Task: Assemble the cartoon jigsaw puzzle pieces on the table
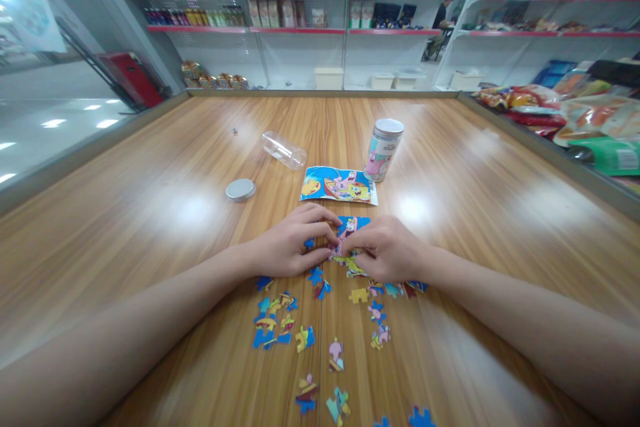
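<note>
Nearest me on the wooden table (450, 167), loose puzzle pieces (300, 337) lie scattered face up, just this side of the joined cluster (350, 240) I'm working on. That cluster is my landmark, sitting dead centre. My left hand (287, 247) comes in from its left, fingers curled and pinching at a piece on the cluster's edge; my right hand (387, 250) meets it from the right, fingertips pressed together on the same spot, so the exact piece is hidden under my fingers. To seat it well, I reckon I should hold the cluster flat with one hand, line up the tab by colour, and press straight down rather than force it sideways, or the joined part could buckle. Just beyond the cluster lies the reference picture (340, 187), flat and easy to glance at. Beyond that, to the right, stands the printed canister (383, 150), upright with its lid on. Beyond and left of the cluster rests a round metal lid (240, 189), and farther still a clear tube (284, 149) lying on its side.
</note>
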Available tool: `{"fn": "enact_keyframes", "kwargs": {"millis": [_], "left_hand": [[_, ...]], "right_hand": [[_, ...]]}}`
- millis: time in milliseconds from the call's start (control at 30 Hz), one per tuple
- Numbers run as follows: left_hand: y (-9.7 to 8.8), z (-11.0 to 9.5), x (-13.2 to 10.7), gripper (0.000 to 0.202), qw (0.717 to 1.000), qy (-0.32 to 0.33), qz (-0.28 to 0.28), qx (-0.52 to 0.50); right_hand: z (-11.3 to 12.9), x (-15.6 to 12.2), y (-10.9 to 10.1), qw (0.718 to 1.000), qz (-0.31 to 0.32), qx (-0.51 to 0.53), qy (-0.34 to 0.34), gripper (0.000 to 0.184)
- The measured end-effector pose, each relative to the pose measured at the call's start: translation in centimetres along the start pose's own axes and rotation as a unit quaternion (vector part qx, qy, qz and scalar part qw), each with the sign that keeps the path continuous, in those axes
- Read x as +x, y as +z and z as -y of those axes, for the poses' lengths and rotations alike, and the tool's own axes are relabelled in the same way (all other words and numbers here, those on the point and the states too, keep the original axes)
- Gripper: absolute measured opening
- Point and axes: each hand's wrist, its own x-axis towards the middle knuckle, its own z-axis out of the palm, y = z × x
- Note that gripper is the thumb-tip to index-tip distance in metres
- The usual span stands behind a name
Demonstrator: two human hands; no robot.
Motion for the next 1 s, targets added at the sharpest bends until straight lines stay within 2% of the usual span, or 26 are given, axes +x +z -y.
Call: {"fn": "enact_keyframes", "kwargs": {"millis": [67, 167, 333, 667, 867, 1000], "left_hand": [[0.02, 0.01, 0.0, 0.015, 1.0, 0.001, 0.0, -0.001], [-0.01, 0.0, 0.03, 0.015, 1.0, 0.002, 0.001, 0.001], [-0.11, -0.07, 0.01, 0.011, 1.0, -0.002, 0.003, 0.0], [-0.02, 0.0, 0.01, 0.015, 1.0, 0.006, -0.002, 0.003], [-0.11, -0.12, -0.15, 0.025, 0.997, 0.07, -0.037, 0.014], [-0.05, -0.2, -0.17, 0.033, 0.994, 0.113, -0.006, 0.004]], "right_hand": [[-0.07, 0.1, -0.05, 0.999, 0.028, 0.017, 0.017, 0.031], [0.0, 0.08, 0.0, 0.999, 0.035, 0.01, 0.012, 0.031], [0.2, -0.09, 0.13, 0.999, 0.012, -0.034, -0.001, 0.034], [-0.25, 0.07, 0.09, 0.999, 0.026, 0.011, 0.018, 0.033], [-0.17, 0.03, 0.09, 0.999, 0.024, 0.014, 0.02, 0.033], [-0.05, 0.05, 0.12, 1.0, 0.004, 0.002, 0.019, 0.031]]}}
